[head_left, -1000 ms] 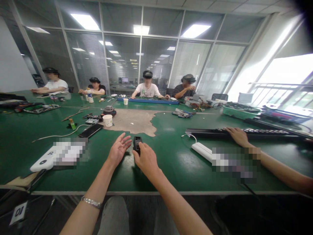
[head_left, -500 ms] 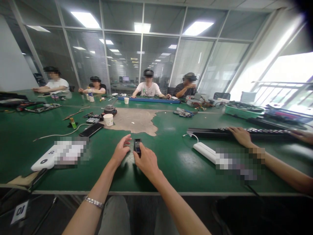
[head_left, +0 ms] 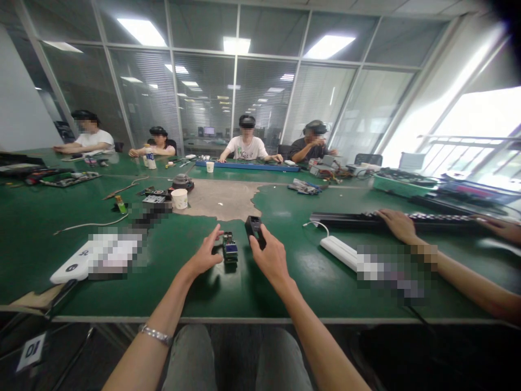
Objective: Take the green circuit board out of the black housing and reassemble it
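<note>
Right hand (head_left: 272, 266) is gripping a black device (head_left: 254, 229)! Open left hand (head_left: 198, 259) is hovering, green circuit board (head_left: 230, 250) at its three o'clock.

Long green workbench (head_left: 49, 255) in a glass-walled room, lit by daylight

Glass partitions (head_left: 203, 103) with venetian blinds (head_left: 142, 103) run along the far side, and a computer monitor (head_left: 209, 131) shows in the room beyond. LED ceiling panels (head_left: 142, 31) shine from a gridded ceiling. Strong daylight pours through a window (head_left: 480, 117) on the right, behind a metal balcony railing (head_left: 459, 138). A white wall (head_left: 20, 98) closes the left side. A worn tan patch (head_left: 220, 201) bares the bench top, and a dark office chair (head_left: 368, 159) stands at its far edge.
</note>
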`<act>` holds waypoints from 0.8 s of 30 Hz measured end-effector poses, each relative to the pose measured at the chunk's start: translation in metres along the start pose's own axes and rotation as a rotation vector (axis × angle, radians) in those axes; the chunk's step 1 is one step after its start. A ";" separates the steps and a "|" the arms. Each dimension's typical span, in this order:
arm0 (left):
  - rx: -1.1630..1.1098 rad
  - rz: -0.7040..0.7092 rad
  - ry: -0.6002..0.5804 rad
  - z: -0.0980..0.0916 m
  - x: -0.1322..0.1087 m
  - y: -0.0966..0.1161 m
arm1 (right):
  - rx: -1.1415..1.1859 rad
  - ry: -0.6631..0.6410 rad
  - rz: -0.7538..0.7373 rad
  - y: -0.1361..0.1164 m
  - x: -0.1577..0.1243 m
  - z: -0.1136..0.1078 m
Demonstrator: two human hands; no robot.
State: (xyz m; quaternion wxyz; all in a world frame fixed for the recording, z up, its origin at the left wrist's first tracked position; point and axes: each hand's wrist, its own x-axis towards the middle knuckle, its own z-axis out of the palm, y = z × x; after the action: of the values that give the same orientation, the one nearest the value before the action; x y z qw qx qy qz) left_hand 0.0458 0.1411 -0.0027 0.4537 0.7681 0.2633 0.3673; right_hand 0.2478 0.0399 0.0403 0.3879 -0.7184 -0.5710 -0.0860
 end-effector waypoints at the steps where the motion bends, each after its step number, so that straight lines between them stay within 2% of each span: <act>1: 0.027 0.007 -0.013 0.000 -0.001 0.001 | -0.020 -0.004 0.012 0.009 -0.003 0.001; 6: 0.147 -0.024 0.030 0.004 -0.001 0.004 | -0.110 -0.006 0.017 0.038 -0.021 0.008; 10: 0.208 -0.017 0.115 0.012 0.000 0.001 | -0.151 -0.014 -0.020 0.043 -0.026 0.014; 16: 0.227 0.011 0.108 0.016 0.001 -0.001 | -0.144 -0.003 -0.054 0.046 -0.027 0.019; 20: 0.163 0.017 0.103 0.015 0.000 0.002 | -0.055 -0.010 -0.044 0.039 -0.025 0.013; 24: 0.162 0.033 0.079 0.012 -0.002 0.003 | 0.114 0.003 -0.034 0.013 -0.020 0.004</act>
State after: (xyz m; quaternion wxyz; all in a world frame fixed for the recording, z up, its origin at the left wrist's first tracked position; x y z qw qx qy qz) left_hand 0.0546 0.1323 -0.0042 0.3730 0.7916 0.2970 0.3821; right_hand 0.2514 0.0267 0.0204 0.4275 -0.6853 -0.5865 -0.0612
